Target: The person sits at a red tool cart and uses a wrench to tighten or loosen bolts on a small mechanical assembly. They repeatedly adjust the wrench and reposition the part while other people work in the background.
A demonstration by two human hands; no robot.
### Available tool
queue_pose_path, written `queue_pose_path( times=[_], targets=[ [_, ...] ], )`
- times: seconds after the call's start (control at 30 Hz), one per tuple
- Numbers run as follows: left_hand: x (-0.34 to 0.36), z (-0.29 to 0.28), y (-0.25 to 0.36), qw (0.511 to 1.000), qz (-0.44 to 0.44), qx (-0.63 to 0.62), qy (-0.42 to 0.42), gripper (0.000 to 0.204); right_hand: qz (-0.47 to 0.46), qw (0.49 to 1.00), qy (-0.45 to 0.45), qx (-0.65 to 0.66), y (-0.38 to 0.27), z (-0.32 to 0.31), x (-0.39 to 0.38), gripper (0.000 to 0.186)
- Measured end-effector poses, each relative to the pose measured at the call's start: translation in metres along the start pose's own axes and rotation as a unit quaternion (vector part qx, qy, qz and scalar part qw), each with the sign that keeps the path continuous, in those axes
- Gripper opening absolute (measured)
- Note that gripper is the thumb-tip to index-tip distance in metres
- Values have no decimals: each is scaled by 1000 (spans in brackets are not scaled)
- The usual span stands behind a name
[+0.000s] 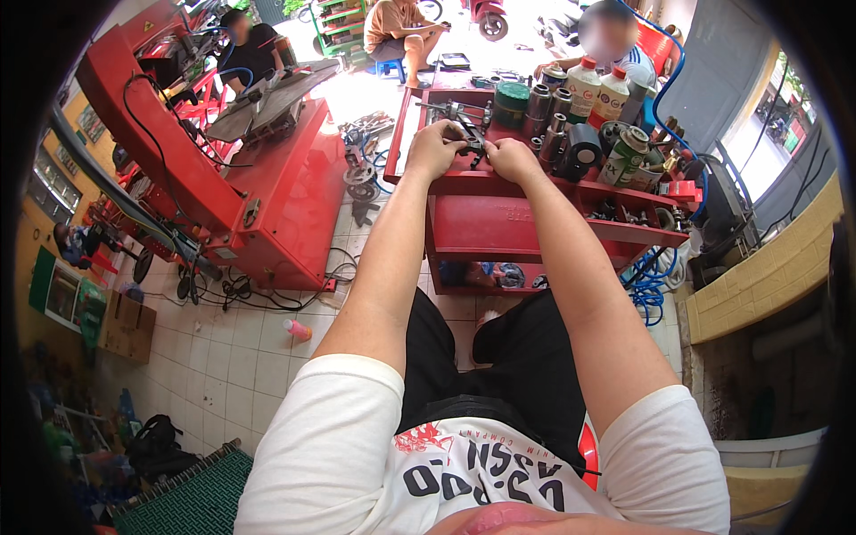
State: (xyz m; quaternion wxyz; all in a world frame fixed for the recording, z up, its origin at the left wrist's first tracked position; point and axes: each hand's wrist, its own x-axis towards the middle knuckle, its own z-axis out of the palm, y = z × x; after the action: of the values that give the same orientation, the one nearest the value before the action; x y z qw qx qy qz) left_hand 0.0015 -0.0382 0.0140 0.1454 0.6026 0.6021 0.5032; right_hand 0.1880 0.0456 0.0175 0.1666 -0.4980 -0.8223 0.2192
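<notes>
- Head view, looking down my arms: both hands are out on the top shelf of a red tool cart [499,227], working on a dark metal part [470,143].
- That part is blackish and irregular, like a small bracket or mechanical assembly, and it sits at the front edge of the top shelf between my hands.
- Left hand [434,147] is curled, fingertips pinching the part's left side.
- Right hand [514,160] is clenched down on its right side, knuckles up.
- Honestly can't make out the part's exact shape, since my fingers cover most of it and it's tiny in the shot.
- Just behind it are steel sockets [540,102], a green round tin [512,98] and white plastic bottles [584,86].
- Cart's lower shelves are partly blocked by my forearms; the fisheye rim cuts off the right side.
</notes>
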Motion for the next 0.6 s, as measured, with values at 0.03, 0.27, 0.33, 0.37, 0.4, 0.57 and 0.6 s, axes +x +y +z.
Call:
queue_pose_path(
  times=[0.03, 0.27, 0.33, 0.37, 0.4, 0.57, 0.6],
  targets=[
    [0, -1, -1, 1000, -1, 10, -1, 15, 2, 1000, 6, -8, -3, 1, -2, 50],
    [0, 2, 4, 999, 8, 36, -12, 14, -15, 1000, -11, -12, 7, 1, 5, 50],
    [0, 1, 3, 999, 9, 38, -11, 14, -2, 1000, -10, -12, 5, 2, 4, 49],
    [0, 1, 2, 999, 10, 43, -8, 14, 4, 1000, -9, -11, 4, 2, 3, 49],
    [-1, 0, 2, 999, 11, 49, -5, 14, -2, 1000, -10, -14, 2, 1, 2, 49],
    [-1, 1, 5, 999, 8, 39, -1, 14, -2, 999, 29, 16, 4, 4, 2, 52],
    [-2, 2, 7, 999, 7, 37, 0, 14, -1, 998, 58, 5, 5, 5, 1, 52]
  ],
)
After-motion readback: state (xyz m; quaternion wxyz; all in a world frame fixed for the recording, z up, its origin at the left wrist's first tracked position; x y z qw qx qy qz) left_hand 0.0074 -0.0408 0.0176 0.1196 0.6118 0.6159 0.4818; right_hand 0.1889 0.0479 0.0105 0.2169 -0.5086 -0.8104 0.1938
